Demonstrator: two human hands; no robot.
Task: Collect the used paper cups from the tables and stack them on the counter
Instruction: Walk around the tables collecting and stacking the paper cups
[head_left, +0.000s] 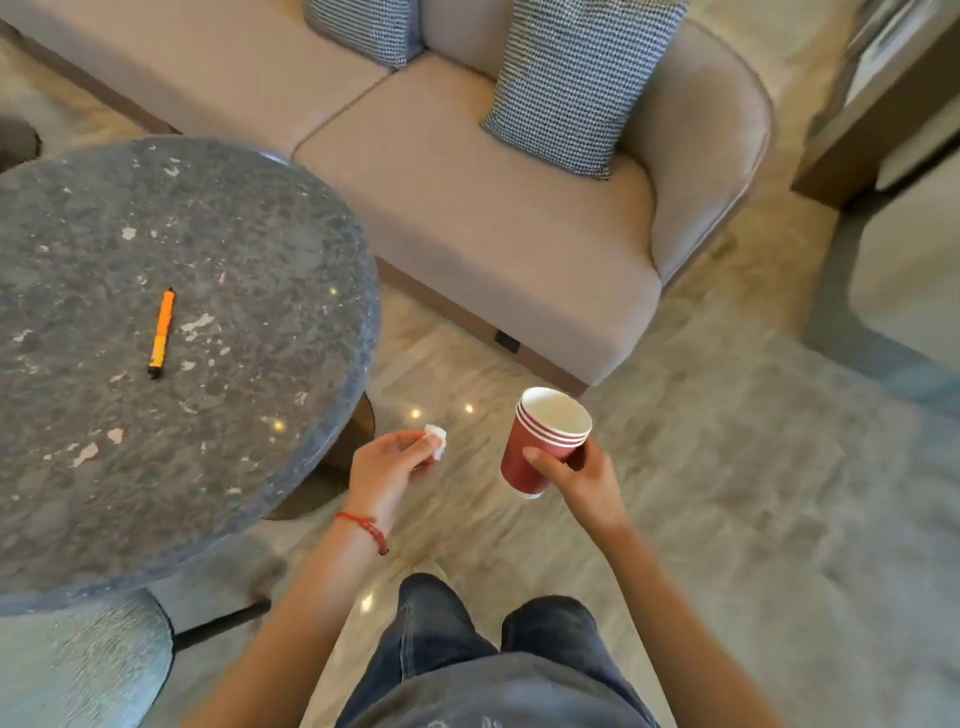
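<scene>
A stack of red paper cups with white insides is held upright and a little tilted over the floor, just right of the frame's middle. My right hand grips the stack from the right, thumb across its front. My left hand is to the left of the cups and pinches a small crumpled white tissue between thumb and fingertips. A red string bracelet is on the left wrist. No counter is in view.
A round dark stone table fills the left, with an orange pen on it. A beige sofa with two checked cushions stands ahead. A grey rug covers the floor on the right.
</scene>
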